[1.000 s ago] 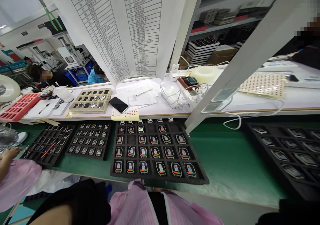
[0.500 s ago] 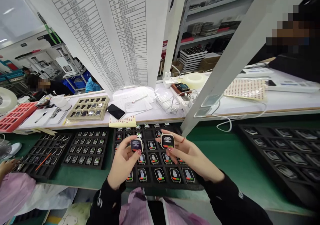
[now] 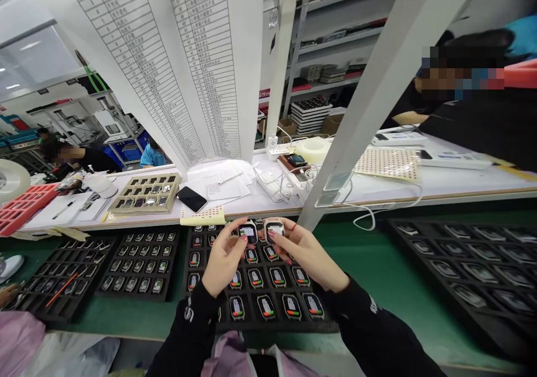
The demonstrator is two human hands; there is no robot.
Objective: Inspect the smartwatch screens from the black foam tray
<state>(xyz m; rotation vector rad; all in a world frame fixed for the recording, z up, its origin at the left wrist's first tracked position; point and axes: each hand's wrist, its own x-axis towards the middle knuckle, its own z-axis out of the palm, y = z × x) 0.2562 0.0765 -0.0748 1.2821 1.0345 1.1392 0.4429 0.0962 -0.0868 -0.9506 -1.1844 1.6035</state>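
Note:
My left hand (image 3: 225,254) is closed on a smartwatch case (image 3: 248,232) without a strap, gripping it by its edges with the lit screen facing me. A second smartwatch case (image 3: 274,230) is in my right hand (image 3: 300,249), its thumb lying over the lower part of the bright screen. The two watches are side by side, close together, above a black foam tray (image 3: 247,326). In that tray sit rows of more watch cases, many with lit screens showing red and green marks.
Further black trays of watches lie left (image 3: 138,262) and right (image 3: 465,276) on the green bench (image 3: 356,259). A white shelf behind holds a phone (image 3: 192,198), a beige tray (image 3: 145,194), papers and cables. A slanted post (image 3: 356,125) rises right of my hands. Co-workers sit nearby.
Both hands have drawn the two watches closer together. The screens have changed from a dark page with text to brighter pages. My view has shifted slightly.

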